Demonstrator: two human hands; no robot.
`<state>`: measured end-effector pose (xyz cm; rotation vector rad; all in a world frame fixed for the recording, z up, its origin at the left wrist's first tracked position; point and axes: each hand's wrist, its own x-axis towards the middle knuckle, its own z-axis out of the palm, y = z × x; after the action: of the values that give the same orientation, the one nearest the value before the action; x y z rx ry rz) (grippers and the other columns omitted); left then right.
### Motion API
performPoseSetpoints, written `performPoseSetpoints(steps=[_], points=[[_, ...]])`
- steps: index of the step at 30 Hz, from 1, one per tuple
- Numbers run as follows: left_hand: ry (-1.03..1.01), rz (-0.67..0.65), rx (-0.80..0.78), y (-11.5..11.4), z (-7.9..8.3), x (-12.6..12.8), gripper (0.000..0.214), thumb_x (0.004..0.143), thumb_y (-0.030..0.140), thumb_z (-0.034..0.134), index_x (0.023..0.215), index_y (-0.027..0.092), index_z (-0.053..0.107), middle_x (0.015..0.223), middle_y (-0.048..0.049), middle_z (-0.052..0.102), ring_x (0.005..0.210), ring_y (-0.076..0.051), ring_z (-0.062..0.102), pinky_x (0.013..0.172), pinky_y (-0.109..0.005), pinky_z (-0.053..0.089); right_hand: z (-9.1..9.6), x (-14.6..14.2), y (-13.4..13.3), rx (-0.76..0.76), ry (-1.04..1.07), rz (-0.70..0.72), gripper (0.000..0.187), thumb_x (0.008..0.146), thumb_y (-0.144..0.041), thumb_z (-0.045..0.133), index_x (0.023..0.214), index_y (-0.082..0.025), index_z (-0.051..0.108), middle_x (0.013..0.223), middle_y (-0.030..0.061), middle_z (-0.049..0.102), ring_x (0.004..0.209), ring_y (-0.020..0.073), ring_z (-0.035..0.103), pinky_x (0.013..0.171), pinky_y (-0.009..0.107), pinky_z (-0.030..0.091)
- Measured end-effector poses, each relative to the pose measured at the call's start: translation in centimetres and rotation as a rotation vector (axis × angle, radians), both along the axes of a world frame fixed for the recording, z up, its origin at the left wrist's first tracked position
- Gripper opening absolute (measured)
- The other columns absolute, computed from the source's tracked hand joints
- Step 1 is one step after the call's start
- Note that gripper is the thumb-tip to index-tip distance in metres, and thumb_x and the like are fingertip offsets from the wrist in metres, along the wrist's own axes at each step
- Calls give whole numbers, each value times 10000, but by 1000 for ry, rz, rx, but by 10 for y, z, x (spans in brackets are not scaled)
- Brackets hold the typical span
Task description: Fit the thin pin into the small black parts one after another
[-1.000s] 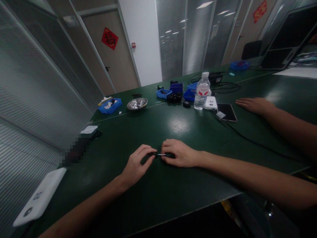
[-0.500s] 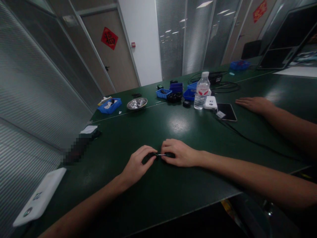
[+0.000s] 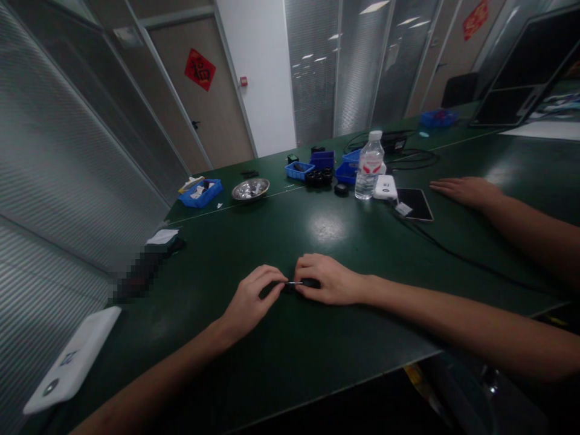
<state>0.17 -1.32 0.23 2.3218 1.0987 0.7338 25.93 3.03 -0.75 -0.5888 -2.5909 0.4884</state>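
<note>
Over the green table (image 3: 217,368), my right hand (image 3: 328,279) is closed around the black handle of a small screwdriver (image 3: 296,283). The thin metal shaft points left, almost level with the tabletop. My left hand (image 3: 254,297) is in a pinch, thumb and fingertips meeting at the shaft's end. Whatever sits between those fingertips is too small and dark to make out. A dark patch shows just below them, either a small part or shadow.
Another person's hand (image 3: 464,191) rests flat at right, near a tablet (image 3: 414,204). Farther back stand a water bottle (image 3: 369,166), a metal bowl (image 3: 251,190) and a blue basket (image 3: 202,193). A white device (image 3: 72,362) lies at left; a black cable (image 3: 471,263) crosses at right.
My left fingertips have shifted slightly at the shaft's end, and the dark bit seen between them before is now hidden or lower. My right hand and the screwdriver look nearly still.
</note>
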Motion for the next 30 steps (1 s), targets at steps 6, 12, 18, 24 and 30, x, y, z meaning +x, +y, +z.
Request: performPoseSetpoints(steps=[6,12,18,24,30], points=[[-33,12,-17,1,-4,-2,208,1028,230,537,1176,239,684,1164,-58,669,1084,-214,642,952,-383,572,3,0,-2,2,2,2,123,978,-248,613,1006,-166,700,984,59,648,898,183,589,824,324,444],[-30,56,-5,4,-8,-4,282,1055,197,469,1232,254,681,1177,-55,650,1081,-200,619,963,-368,518,1,0,0,10,0,1,150,990,-275,602,1014,-163,698,985,63,648,888,185,587,832,333,445],[38,89,-47,10,-10,-5,325,1068,215,431,1282,272,669,1155,-51,655,1044,-209,606,906,-375,507,1,0,-1,4,0,-1,146,992,-266,598,1019,-163,699,992,61,646,899,184,586,837,329,445],[50,107,-51,13,-14,-8,240,1041,235,496,1124,247,720,1113,-46,671,1039,-222,609,908,-385,512,3,-1,-1,-1,-3,2,133,981,-258,612,1017,-168,703,985,55,650,894,181,590,836,329,443],[11,93,-48,14,-17,-9,246,1034,245,507,1161,249,718,1134,-61,662,1047,-227,609,914,-392,529,3,-1,-1,0,-4,-1,144,988,-267,606,1033,-169,701,987,53,654,899,182,595,842,335,441]])
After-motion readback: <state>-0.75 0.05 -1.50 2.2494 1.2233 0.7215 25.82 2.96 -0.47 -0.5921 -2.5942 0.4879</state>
